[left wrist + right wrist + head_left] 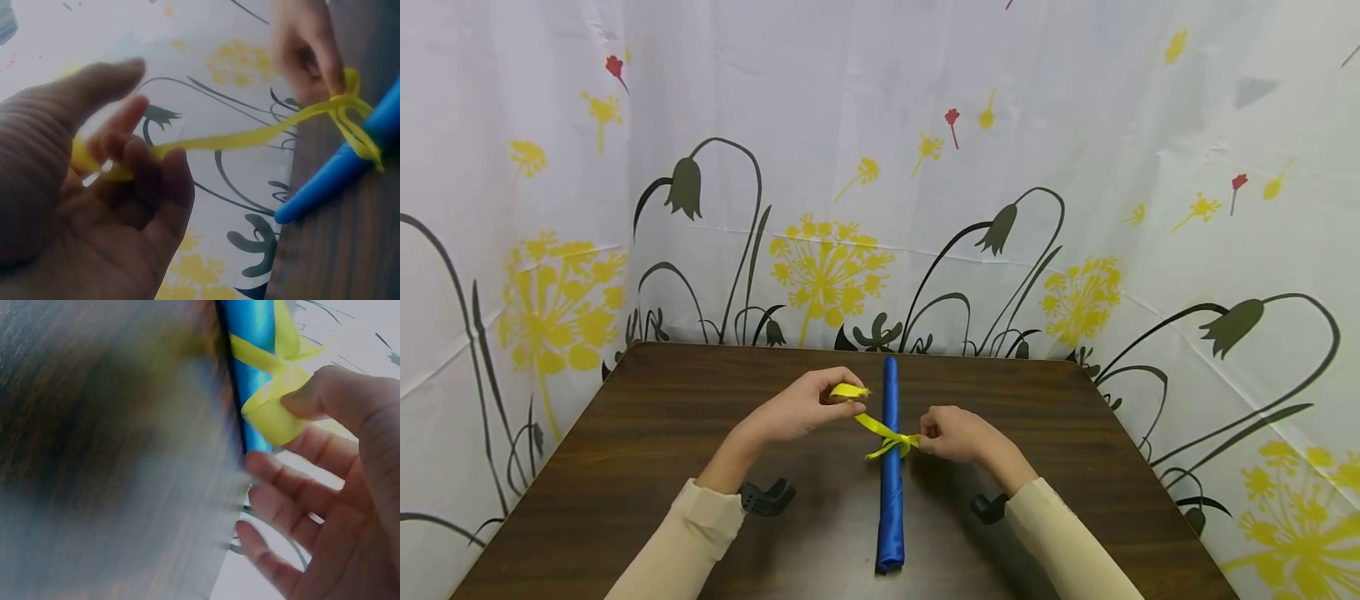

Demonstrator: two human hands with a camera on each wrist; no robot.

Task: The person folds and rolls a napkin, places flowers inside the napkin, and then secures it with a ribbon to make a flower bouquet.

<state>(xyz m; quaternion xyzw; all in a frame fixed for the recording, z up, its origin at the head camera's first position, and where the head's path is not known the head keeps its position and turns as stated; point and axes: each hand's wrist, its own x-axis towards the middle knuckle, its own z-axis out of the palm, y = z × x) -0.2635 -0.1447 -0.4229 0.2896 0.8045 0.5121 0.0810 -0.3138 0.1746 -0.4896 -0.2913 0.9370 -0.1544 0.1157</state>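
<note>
A slim roll of shiny blue cloth point(891, 508) lies lengthwise on the table, its far end close to the back edge. Around its middle runs a yellow ribbon point(876, 427), crossed into a knot on top with a short tail to the left. My left hand point(801, 406), raised left of the roll, holds the long end of the ribbon in curled fingers; in the left wrist view the ribbon point(237, 139) stretches from them to the knot. Just right of the knot, my right hand point(958, 433) pinches a ribbon loop point(273, 417) between thumb and forefinger, other fingers loosely bent.
The dark wood-grain table point(1075, 475) has rounded back corners. Behind it hangs a white curtain point(850, 100) printed with flowers. Black wrist mounts point(767, 497) show below both wrists.
</note>
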